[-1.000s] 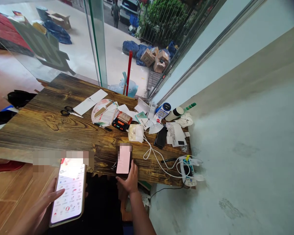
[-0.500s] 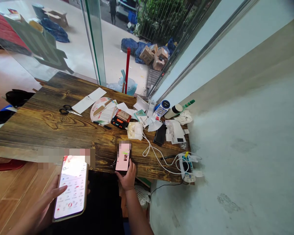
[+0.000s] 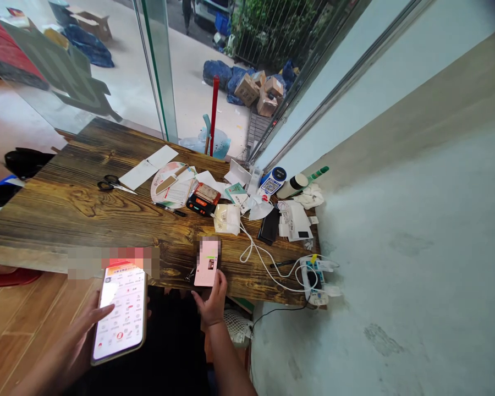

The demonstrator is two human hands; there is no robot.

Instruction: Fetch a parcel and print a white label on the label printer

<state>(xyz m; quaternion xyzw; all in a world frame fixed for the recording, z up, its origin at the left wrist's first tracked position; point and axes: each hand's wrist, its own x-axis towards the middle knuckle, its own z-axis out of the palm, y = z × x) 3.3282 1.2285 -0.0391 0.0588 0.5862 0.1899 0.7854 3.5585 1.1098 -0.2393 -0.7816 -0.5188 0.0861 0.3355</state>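
Head view. The left hand (image 3: 82,325) is closed round a large phone with a bright white screen and pale rim (image 3: 121,316), upper end tilted away, thumb over the lit icons; whether the thumb presses cannot be told. The right hand (image 3: 212,305) is partly spread — fingertips at the lower right corner of a smaller phone with a pink screen (image 3: 205,273), thumb apart below. That phone lies near the front edge of a dark-grained wooden table (image 3: 74,206); firm contact cannot be confirmed.

In judgement, the left grip should stay firm at the sides so the thumb moves freely. The right fingers should steady the smaller phone by its rim — stray screen touches are a risk, as is nudging it off the edge. The looped white cable (image 3: 253,242) nearby should be avoided.
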